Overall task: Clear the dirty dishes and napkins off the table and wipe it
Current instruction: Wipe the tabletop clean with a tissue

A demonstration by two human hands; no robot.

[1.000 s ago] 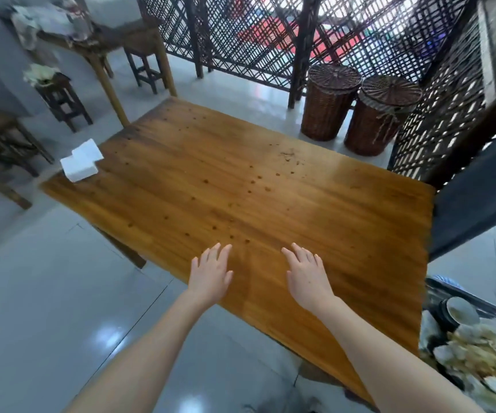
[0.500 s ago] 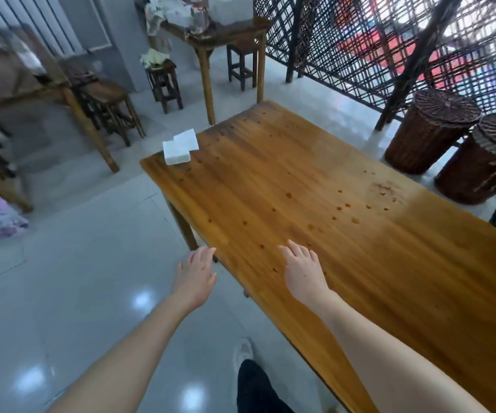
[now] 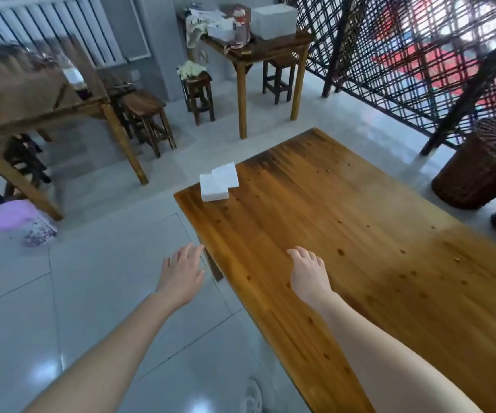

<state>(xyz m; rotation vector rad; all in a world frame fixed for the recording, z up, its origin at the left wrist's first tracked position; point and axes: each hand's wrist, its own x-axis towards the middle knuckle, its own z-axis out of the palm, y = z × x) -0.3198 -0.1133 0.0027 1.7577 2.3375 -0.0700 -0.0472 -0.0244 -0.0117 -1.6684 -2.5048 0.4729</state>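
A long brown wooden table (image 3: 360, 239) fills the right half of the view, dotted with small crumbs and spots. Two white napkin stacks (image 3: 218, 182) lie at its far left corner. My left hand (image 3: 181, 271) hovers over the floor just off the table's left edge, fingers relaxed and holding nothing. My right hand (image 3: 309, 272) is above the tabletop near that edge, fingers loosely bent, also holding nothing.
Two wicker baskets (image 3: 482, 165) stand at the right by a lattice screen (image 3: 405, 55). A small cluttered table (image 3: 258, 49) and wooden stools (image 3: 148, 120) stand at the back. A bigger table (image 3: 32, 102) is at the left, a purple-lidded bucket (image 3: 20, 222) beside it.
My view has swung left along the table, so the napkins now sit closer. My left hand has moved off the tabletop and over the floor; my right hand stays above the table.
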